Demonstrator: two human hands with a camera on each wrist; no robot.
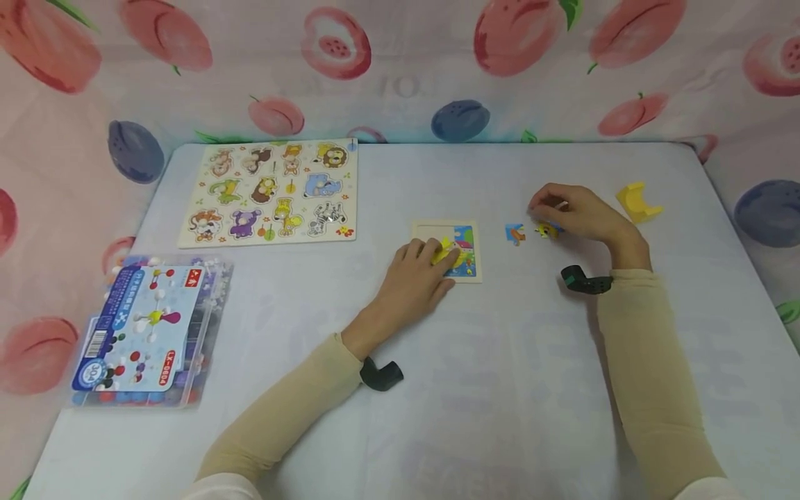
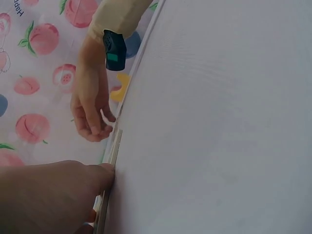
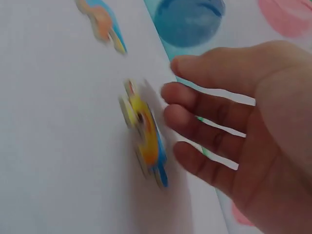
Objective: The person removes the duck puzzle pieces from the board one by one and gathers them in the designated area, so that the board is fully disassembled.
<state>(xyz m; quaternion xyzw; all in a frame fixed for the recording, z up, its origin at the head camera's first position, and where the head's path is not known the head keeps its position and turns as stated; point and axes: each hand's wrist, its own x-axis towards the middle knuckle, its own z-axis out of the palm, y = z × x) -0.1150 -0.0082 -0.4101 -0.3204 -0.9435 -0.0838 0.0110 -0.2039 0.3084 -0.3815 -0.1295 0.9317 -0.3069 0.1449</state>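
Note:
My left hand (image 1: pixel 412 285) rests on a small framed jigsaw puzzle (image 1: pixel 478 253) with a colourful picture, its fingertips over the yellow part. The left wrist view shows the thumb against the edge of the puzzle's frame (image 2: pixel 116 151). My right hand (image 1: pixel 578 212) hovers just above a loose yellow and blue jigsaw piece (image 3: pixel 148 136). Its fingers are loosely bent, apart from the piece, with nothing between them. Left of that piece lies a blue and orange jigsaw piece (image 1: pixel 515 234). My left hand partly hides the puzzle's picture.
An animal knob-puzzle board (image 1: pixel 269 191) lies at the back left. In front of it sits a clear plastic box (image 1: pixel 146 330) of coloured balls with a printed label. A curved yellow block (image 1: pixel 637 203) lies right of my right hand. A fruit-patterned cloth (image 1: pixel 387 90) hangs behind the table.

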